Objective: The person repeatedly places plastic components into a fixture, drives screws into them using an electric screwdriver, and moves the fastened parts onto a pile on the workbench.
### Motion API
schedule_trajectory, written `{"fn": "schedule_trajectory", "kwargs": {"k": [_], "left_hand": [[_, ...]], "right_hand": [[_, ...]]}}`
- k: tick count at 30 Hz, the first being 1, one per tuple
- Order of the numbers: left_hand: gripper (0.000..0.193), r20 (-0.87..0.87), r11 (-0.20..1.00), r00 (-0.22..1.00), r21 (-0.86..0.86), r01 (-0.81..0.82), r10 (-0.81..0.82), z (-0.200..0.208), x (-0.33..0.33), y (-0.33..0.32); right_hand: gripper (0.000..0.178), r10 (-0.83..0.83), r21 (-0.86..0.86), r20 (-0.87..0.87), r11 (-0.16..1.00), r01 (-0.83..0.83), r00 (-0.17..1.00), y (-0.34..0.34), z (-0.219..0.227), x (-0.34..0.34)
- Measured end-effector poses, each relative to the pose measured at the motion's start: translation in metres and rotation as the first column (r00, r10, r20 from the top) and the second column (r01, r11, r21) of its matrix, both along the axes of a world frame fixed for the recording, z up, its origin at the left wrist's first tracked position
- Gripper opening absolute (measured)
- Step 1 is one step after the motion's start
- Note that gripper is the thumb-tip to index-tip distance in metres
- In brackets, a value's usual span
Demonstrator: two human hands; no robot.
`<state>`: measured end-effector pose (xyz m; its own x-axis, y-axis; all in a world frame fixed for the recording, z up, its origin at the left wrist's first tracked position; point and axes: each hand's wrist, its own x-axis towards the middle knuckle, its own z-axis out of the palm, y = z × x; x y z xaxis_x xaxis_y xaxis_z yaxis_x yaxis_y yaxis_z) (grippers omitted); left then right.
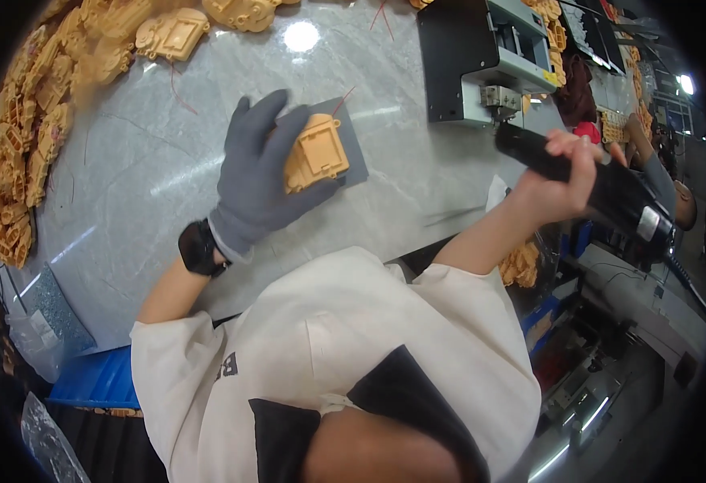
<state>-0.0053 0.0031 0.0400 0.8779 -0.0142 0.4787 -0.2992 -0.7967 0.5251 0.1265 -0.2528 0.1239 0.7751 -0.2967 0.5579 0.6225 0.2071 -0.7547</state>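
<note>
My left hand [260, 173], in a grey glove, grips a yellow-orange plastic housing [322, 151] from its left side. The thumb lies along the near edge and the fingers reach over the far left part. Beneath the housing is a dark grey square pad [355, 149], and a thin red wire sticks up past the far edge. My bare right hand [566, 173] is wrapped round a black electric screwdriver [623, 197], raised at the right. Its tip end points toward the metal outlet block [501, 100] of a black and grey screw feeder [482, 60]; the bit itself is hard to make out.
Piles of similar yellow housings [27, 153] line the table's left and far edges. One housing [173, 35] lies near the far edge, with thin red wires about. A blue bin [95, 378] sits below the table at left. Another person's arm [647, 153] shows at far right.
</note>
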Motion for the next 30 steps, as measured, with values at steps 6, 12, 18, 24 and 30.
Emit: {"fn": "schedule_trajectory", "kwargs": {"k": [6, 12, 18, 24, 30], "left_hand": [[0.083, -0.232, 0.973, 0.968, -0.188, -0.136, 0.091, -0.025, -0.023, -0.003], [0.080, -0.216, 0.986, 0.971, -0.112, -0.126, 0.099, -0.025, -0.013, -0.004], [0.073, -0.161, 0.944, 0.986, -0.317, -0.089, 0.038, -0.041, -0.017, -0.006], [0.070, -0.118, 0.968, 0.993, -0.249, -0.024, -0.006, -0.037, -0.015, -0.004], [0.077, -0.149, 0.967, 0.988, -0.253, -0.004, -0.035, -0.039, -0.018, 0.001]], "right_hand": [[0.036, -0.080, -0.157, 0.018, 0.984, 0.081, 0.997, -0.012, 0.014, 0.042], [0.022, -0.008, -0.345, -0.050, 0.938, -0.010, 0.999, 0.001, 0.001, 0.050], [0.044, 0.229, -0.190, -0.064, 0.953, -0.237, 0.971, 0.022, -0.001, -0.036], [0.045, 0.446, -0.015, -0.059, 0.894, -0.448, 0.893, 0.075, 0.010, -0.053], [0.044, 0.507, -0.159, -0.120, 0.839, -0.521, 0.854, 0.099, -0.003, -0.058]]}}
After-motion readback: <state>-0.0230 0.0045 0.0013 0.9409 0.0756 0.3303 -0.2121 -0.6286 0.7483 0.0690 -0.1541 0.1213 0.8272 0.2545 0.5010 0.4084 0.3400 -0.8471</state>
